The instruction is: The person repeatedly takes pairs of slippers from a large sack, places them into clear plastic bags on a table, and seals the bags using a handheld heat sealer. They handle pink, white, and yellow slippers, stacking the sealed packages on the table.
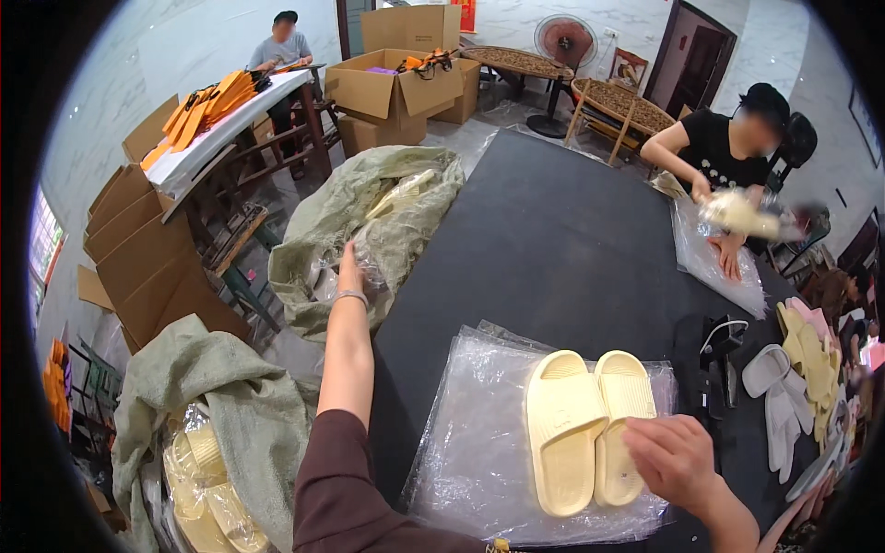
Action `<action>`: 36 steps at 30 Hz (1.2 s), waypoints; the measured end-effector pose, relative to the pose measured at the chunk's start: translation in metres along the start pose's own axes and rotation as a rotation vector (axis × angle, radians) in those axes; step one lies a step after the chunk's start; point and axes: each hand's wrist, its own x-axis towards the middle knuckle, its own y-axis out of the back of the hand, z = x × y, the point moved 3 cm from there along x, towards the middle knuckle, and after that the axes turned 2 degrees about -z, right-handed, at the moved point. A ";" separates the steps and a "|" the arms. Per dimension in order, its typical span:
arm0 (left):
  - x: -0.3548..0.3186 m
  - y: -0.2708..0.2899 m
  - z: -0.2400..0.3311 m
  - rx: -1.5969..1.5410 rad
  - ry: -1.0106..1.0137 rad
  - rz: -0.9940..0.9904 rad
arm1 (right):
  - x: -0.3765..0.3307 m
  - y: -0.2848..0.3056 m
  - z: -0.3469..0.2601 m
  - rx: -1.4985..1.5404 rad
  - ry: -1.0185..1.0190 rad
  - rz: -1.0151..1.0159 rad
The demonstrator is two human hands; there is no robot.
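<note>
A pair of pale yellow slide slippers (564, 438) lies side by side on a stack of clear plastic bags (470, 452) at the near edge of the black table. Loosely bent, the fingers of my right hand (678, 461) are over the right slipper's strap, with nothing seen gripped; whether they touch it I cannot tell. My left arm reaches out to a green woven sack (304, 230) beside the table. There my left hand (349, 272) is stretched out edge-on, next to clear plastic wrapping in the sack. Yellow slippers in clear plastic (401, 195) show farther inside.
A second green sack (249, 396) at the near left holds wrapped yellow slippers (217, 498). Grey slippers (782, 396) and yellow ones (807, 346) are piled at the right edge. Across the table a co-worker (728, 147) handles a bagged slipper. Cardboard boxes (387, 88) stand behind.
</note>
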 end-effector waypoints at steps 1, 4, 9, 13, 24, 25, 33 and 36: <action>-0.003 0.000 0.003 -0.109 -0.057 -0.076 | -0.005 0.003 0.005 -0.004 -0.036 0.026; -0.042 -0.049 0.039 -0.099 -0.073 -0.026 | -0.021 0.011 0.010 -0.025 -0.126 0.106; -0.109 -0.093 0.152 -0.398 -0.107 -0.449 | -0.042 0.019 0.012 -0.006 -0.120 0.168; -0.198 -0.142 0.171 -0.423 -0.109 -0.294 | -0.059 0.020 0.003 0.013 -0.137 0.171; -0.272 -0.157 0.043 0.434 -0.370 -0.433 | -0.109 0.017 -0.029 0.086 -0.265 0.143; -0.255 -0.122 0.062 0.447 -0.482 -0.303 | -0.118 0.014 -0.026 0.106 -0.293 0.170; -0.092 0.060 0.040 1.692 -0.856 0.044 | -0.125 0.008 -0.011 0.195 -0.456 0.187; -0.065 0.055 0.033 1.882 -0.403 0.045 | -0.114 0.007 -0.011 0.146 -0.438 0.155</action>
